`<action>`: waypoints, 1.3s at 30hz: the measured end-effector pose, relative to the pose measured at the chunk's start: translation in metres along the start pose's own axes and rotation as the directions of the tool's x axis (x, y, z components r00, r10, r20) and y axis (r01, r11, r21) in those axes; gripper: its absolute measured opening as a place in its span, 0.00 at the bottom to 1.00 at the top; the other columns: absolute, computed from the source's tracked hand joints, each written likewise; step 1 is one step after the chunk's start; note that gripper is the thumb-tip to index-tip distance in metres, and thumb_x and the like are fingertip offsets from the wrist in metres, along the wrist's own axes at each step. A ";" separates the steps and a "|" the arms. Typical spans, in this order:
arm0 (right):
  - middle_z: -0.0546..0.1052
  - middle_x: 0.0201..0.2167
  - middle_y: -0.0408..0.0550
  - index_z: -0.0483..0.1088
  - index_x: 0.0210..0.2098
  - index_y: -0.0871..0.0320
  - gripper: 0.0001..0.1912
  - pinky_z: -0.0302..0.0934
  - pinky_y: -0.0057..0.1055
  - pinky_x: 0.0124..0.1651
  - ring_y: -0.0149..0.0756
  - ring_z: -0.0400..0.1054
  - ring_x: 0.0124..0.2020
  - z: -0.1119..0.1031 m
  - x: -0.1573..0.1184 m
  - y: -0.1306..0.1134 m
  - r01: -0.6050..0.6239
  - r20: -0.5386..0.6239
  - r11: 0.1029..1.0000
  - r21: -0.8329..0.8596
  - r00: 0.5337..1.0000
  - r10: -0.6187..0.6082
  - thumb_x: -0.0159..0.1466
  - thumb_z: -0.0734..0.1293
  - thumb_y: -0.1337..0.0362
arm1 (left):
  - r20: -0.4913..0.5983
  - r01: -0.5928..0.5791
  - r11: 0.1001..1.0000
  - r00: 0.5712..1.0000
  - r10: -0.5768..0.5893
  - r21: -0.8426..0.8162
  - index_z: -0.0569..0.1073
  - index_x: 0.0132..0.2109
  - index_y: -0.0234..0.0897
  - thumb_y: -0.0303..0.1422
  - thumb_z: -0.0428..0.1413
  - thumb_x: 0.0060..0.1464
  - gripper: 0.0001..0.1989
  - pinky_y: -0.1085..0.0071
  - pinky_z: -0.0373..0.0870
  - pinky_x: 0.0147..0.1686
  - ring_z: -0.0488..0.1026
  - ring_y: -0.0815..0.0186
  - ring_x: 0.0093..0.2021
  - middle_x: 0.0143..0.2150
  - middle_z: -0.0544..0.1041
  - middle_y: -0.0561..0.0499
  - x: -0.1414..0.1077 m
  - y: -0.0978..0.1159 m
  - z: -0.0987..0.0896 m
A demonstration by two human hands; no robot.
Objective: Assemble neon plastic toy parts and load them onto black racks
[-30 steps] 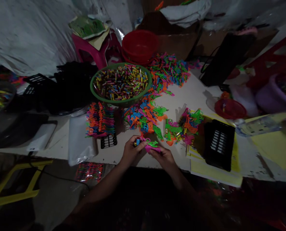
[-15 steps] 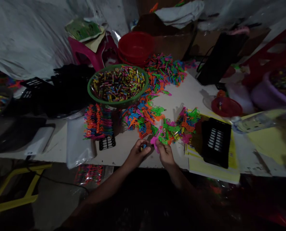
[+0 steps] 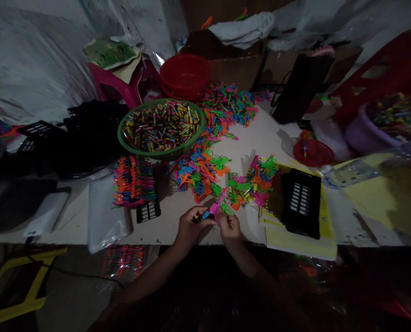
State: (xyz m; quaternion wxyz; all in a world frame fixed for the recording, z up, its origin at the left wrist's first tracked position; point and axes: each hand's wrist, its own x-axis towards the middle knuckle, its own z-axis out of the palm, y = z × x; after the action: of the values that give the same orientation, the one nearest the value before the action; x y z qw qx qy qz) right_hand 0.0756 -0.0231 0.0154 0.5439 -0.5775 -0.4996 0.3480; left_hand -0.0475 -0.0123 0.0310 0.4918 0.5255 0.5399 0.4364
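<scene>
A pink plastic toy gun (image 3: pixel 219 201) is pinched in my right hand (image 3: pixel 230 228), its long end pointing away from me. Close beside it, my left hand (image 3: pixel 187 228) is closed around small coloured cylinders; a blue cylinder (image 3: pixel 205 215) shows at its fingertips, against or very near the toy gun. Just beyond both hands lies a loose heap of toy guns (image 3: pixel 205 168) in orange, green, blue and pink. A smaller cluster of toy guns (image 3: pixel 262 175), some with cylinders on them, is to the right. Behind the heap stands a green basin (image 3: pixel 121 136) full of similar small cylinders.
Stacked toy guns (image 3: pixel 133 182) stand left beside a black slotted tray (image 3: pixel 149 212) and clear plastic bags (image 3: pixel 106 212). At right, more black trays (image 3: pixel 302 200) rest on yellow sheets (image 3: pixel 298 246). Farther out are a red dish (image 3: pixel 314 154), a plastic bottle (image 3: pixel 355 173) and a purple basin (image 3: pixel 360 133).
My hands have come closer together, bringing the blue cylinder up to the pink toy gun. The whole view has shifted slightly.
</scene>
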 end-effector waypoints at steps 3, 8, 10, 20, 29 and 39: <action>0.62 0.11 0.40 0.61 0.15 0.56 0.22 0.52 0.27 0.21 0.28 0.56 0.16 0.003 -0.004 -0.003 -0.044 -0.026 0.999 -0.026 0.999 0.043 0.60 0.56 0.51 | 0.013 -0.139 0.985 0.990 0.138 0.103 0.76 0.34 0.36 0.37 0.64 0.37 0.14 0.73 0.64 0.33 0.70 0.67 0.31 0.30 0.75 0.51 -0.003 -0.001 -0.001; 0.61 0.10 0.40 0.60 0.15 0.56 0.23 0.51 0.27 0.18 0.28 0.55 0.14 0.013 -0.019 -0.007 -0.135 -0.112 0.991 0.006 0.985 0.135 0.59 0.55 0.49 | 0.038 -0.332 0.920 0.943 0.332 0.208 0.77 0.38 0.37 0.38 0.61 0.43 0.14 0.72 0.66 0.32 0.70 0.66 0.30 0.29 0.75 0.49 -0.012 -0.003 0.003; 0.61 0.10 0.40 0.60 0.14 0.56 0.24 0.51 0.27 0.18 0.29 0.55 0.15 0.008 -0.014 -0.004 -0.149 -0.114 0.988 -0.029 0.983 0.145 0.58 0.55 0.47 | 0.081 -0.329 0.923 0.944 0.319 0.198 0.76 0.42 0.38 0.38 0.60 0.45 0.16 0.71 0.67 0.34 0.71 0.65 0.33 0.32 0.76 0.48 -0.014 -0.006 0.006; 0.68 0.48 0.63 0.65 0.49 0.64 0.27 0.53 0.46 0.48 0.50 0.60 0.49 -0.055 0.070 0.031 0.081 -0.145 0.546 -0.834 0.922 -0.359 0.58 0.60 0.50 | 0.043 -0.011 0.986 0.999 0.004 0.168 0.74 0.41 0.36 0.24 0.51 0.44 0.16 0.65 0.65 0.48 0.71 0.62 0.45 0.43 0.76 0.47 0.020 -0.044 -0.010; 0.75 0.35 0.50 0.73 0.32 0.57 0.12 0.50 0.45 0.52 0.41 0.63 0.43 -0.025 0.040 0.040 0.228 -0.038 0.693 -0.684 0.938 -0.345 0.60 0.61 0.59 | 0.127 0.250 0.947 0.965 -0.228 -0.203 0.73 0.42 0.34 0.38 0.58 0.44 0.18 0.72 0.67 0.33 0.72 0.67 0.33 0.41 0.77 0.44 0.045 -0.036 -0.001; 0.71 0.47 0.53 0.67 0.47 0.57 0.18 0.59 0.40 0.50 0.41 0.63 0.50 -0.050 0.016 -0.007 0.391 0.249 0.851 -0.351 0.915 -0.317 0.57 0.63 0.64 | 0.559 0.668 0.676 0.704 -0.438 -0.312 0.73 0.34 0.32 0.38 0.62 0.38 0.16 0.78 0.34 0.12 0.47 0.83 0.12 0.19 0.63 0.59 0.020 0.009 -0.010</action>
State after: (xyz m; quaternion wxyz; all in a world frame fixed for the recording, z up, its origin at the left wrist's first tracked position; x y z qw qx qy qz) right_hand 0.1259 -0.0220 0.0326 0.4238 -0.5381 -0.7047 0.1851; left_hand -0.0553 0.0084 0.0395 0.8281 0.2708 0.4205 0.2531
